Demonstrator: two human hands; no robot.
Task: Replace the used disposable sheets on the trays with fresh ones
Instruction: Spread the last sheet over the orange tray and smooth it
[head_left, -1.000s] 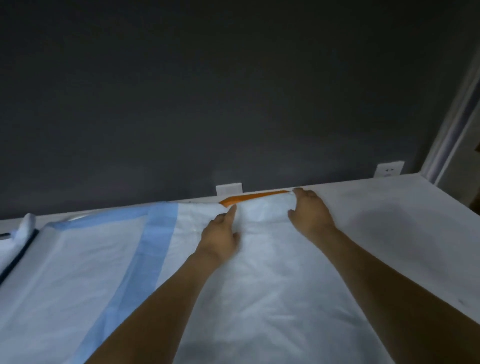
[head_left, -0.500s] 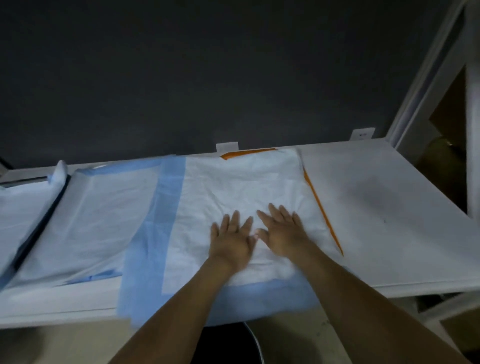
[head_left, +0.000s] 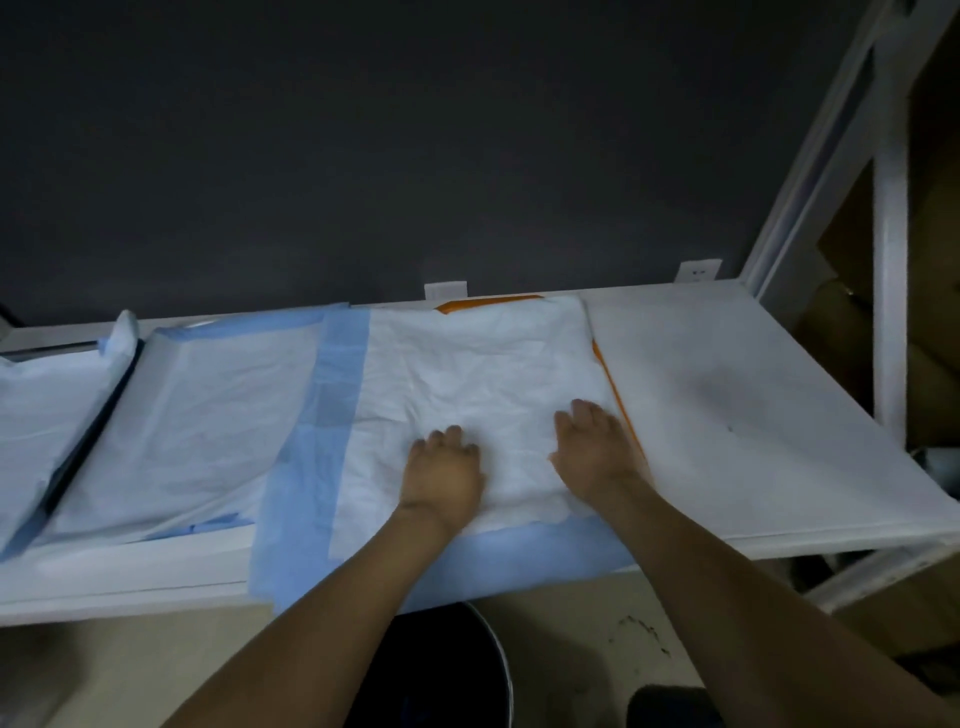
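A white disposable sheet with a blue border lies spread over an orange tray, of which only thin edges show at the back and right. My left hand rests palm down on the sheet near its front, fingers bent at the tips. My right hand lies flat on the sheet beside the tray's right edge. The sheet's blue front border hangs over the shelf edge. A second sheet covers the spot to the left, and a third sheet lies at the far left.
A bare white shelf surface with a dark smudge extends to the right. A dark wall stands behind, with white clips at the shelf's back edge. A white frame post rises at right. A dark round bin sits on the floor below.
My hands have slid apart over the sheet, the right one toward the tray's right edge. One second ago both were at the sheet's far edge.
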